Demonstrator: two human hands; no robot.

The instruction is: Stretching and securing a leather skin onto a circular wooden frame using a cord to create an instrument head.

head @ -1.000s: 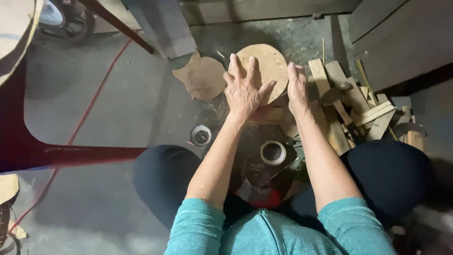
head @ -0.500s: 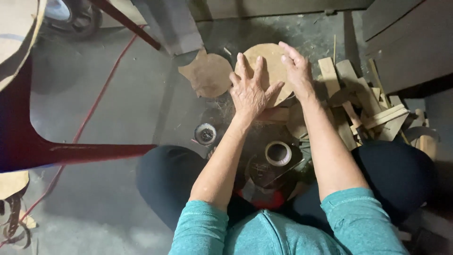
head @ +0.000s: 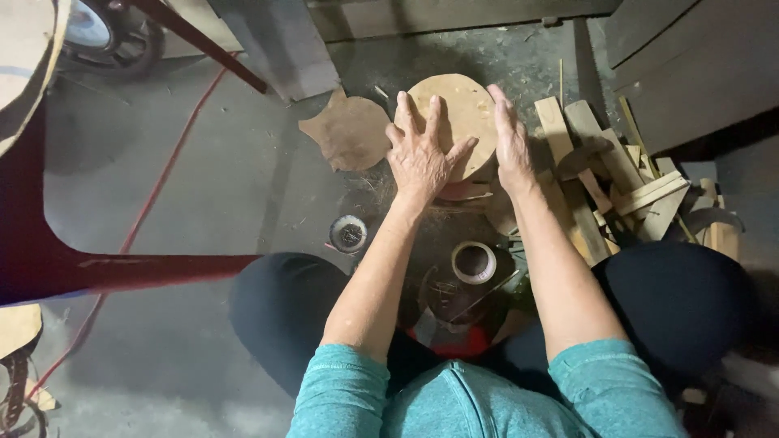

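Observation:
A round tan wooden disc [head: 464, 109] stands in front of me over the concrete floor. My left hand [head: 422, 150] lies flat on its face with the fingers spread. My right hand [head: 511, 138] presses edge-on against the disc's right rim, fingers straight. Both hands hold the disc between them. Below my hands sits a roll of tape [head: 474, 262] on dark round pieces between my knees.
A flat brown cut-out shape [head: 349, 130] lies left of the disc. A small round spool [head: 349, 234] rests by my left knee. A pile of wood scraps [head: 625, 182] is at the right. A red metal frame [head: 122, 272] and red cord [head: 154, 195] cross the left.
My right hand has slid up along the disc's right rim. My left hand stays spread on the disc's face; the view has shifted slightly.

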